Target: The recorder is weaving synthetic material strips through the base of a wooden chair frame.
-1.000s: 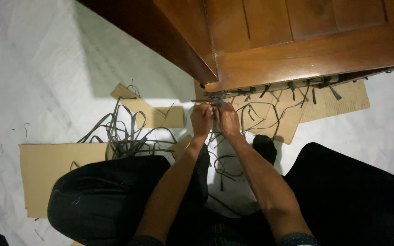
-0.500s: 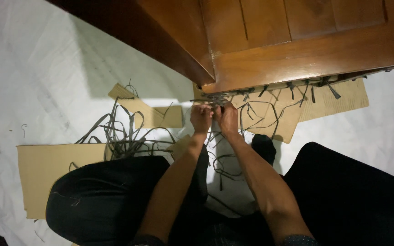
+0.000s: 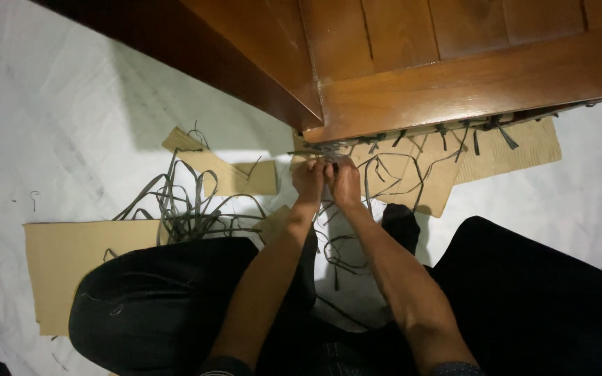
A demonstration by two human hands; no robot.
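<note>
A white floor (image 3: 71,104) fills most of the view, and a big wooden door (image 3: 454,63) hangs over its upper part, the bottom edge just above the hands; the person sits low in black trousers (image 3: 161,299), knees spread to either side; a large flat sheet of cardboard (image 3: 71,257) lies on the floor to the left, smaller cardboard pieces (image 3: 235,174) lie nearer the door, and another sheet (image 3: 517,150) sits under the door's edge; a loose heap of dark strips (image 3: 186,212) rests between the cardboard pieces; the left hand (image 3: 308,179) and the right hand (image 3: 346,182) are pressed together at the door's lower edge, both pinching a thin dark strip (image 3: 325,150) that runs along that edge; the fingers are curled tight around it
</note>
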